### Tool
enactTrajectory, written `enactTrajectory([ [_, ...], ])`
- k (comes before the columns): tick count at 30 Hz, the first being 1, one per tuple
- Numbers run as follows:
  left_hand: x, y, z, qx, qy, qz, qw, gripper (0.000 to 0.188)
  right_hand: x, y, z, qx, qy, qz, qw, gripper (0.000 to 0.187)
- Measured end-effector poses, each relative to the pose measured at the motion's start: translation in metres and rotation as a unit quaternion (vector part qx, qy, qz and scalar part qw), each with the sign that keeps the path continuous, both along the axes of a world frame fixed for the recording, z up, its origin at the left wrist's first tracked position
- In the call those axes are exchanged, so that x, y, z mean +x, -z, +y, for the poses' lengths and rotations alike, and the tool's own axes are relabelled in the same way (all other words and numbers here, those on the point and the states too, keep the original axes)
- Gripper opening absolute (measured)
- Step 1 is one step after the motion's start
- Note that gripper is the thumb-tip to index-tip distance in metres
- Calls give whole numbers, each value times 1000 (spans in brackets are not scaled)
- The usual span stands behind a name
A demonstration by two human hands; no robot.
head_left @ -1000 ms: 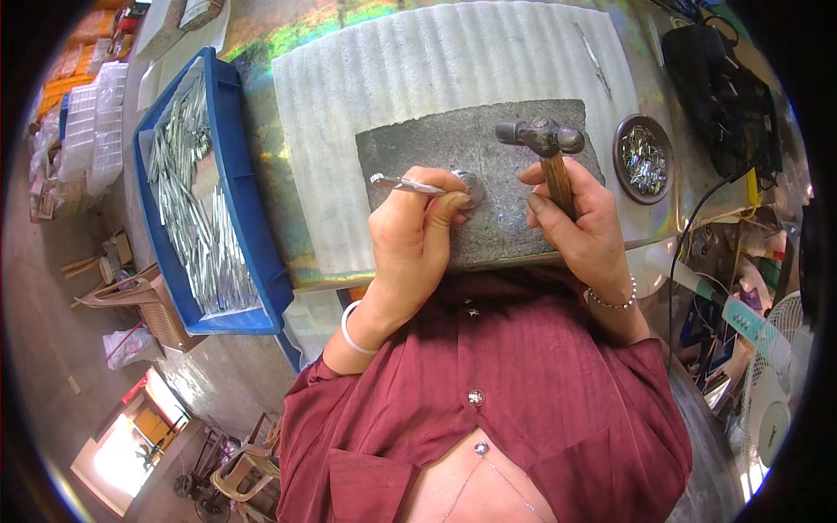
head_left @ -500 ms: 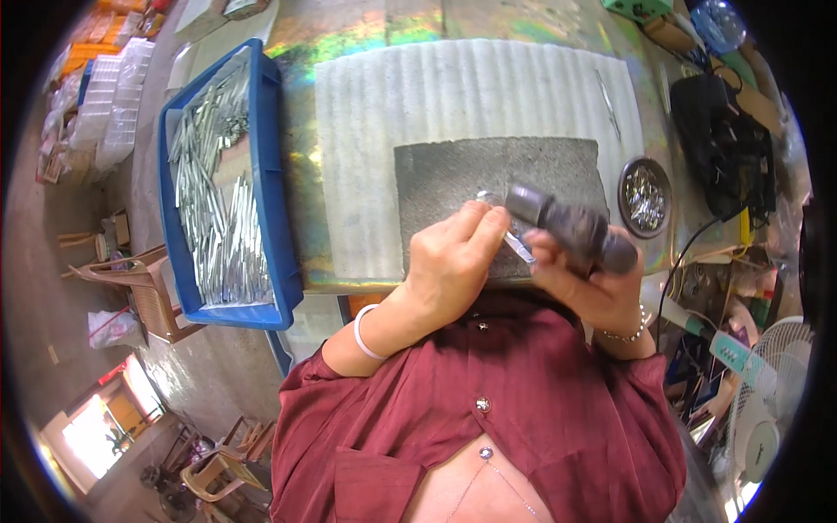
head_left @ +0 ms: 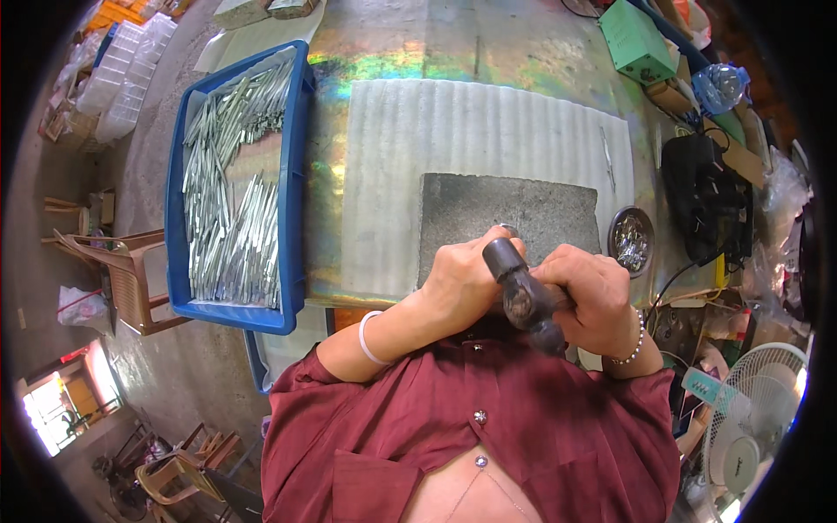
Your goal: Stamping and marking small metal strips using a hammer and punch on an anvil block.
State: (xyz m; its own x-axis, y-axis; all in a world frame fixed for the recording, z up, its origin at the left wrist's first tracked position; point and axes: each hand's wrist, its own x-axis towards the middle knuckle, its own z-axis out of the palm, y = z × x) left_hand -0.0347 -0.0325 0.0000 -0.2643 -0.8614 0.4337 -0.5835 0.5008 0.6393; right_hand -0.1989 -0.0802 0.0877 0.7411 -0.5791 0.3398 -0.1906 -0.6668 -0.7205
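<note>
Fingers of the right hand (head_left: 597, 296) clasp a ball-peen hammer (head_left: 523, 298) by its handle, its head just beside the left hand (head_left: 462, 283), whose fingers bunch together, on what I cannot tell; it should handle heavy, rigid and tough, best gripped well down the handle; beyond lies the grey stone slab (head_left: 475, 205).

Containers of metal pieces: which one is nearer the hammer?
The small round bowl, to the right of the right hand; the other is a large rectangular blue tray, farther off, left of the left hand.

The right grip (head_left: 593, 288) hides most of the hammer handle (head_left: 561, 298).
</note>
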Motion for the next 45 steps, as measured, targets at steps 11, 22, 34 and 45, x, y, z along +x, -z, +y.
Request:
enactTrajectory([
  [11, 3, -5, -1, 3, -28, 0, 1000, 22, -57, -37, 23, 270, 55, 34, 961, 42],
  [22, 2, -6, -2, 47, -40, 32, 998, 29, -43, -44, 25, 27, 61, 95, 993, 37],
  [34, 3, -3, -4, 4, -32, 31, 999, 23, -39, -46, 25, 2, 37, 123, 992, 56],
  [45, 3, -2, -5, 0, -34, 32, 999, 22, -41, -45, 24, -29, 36, 88, 995, 60],
])
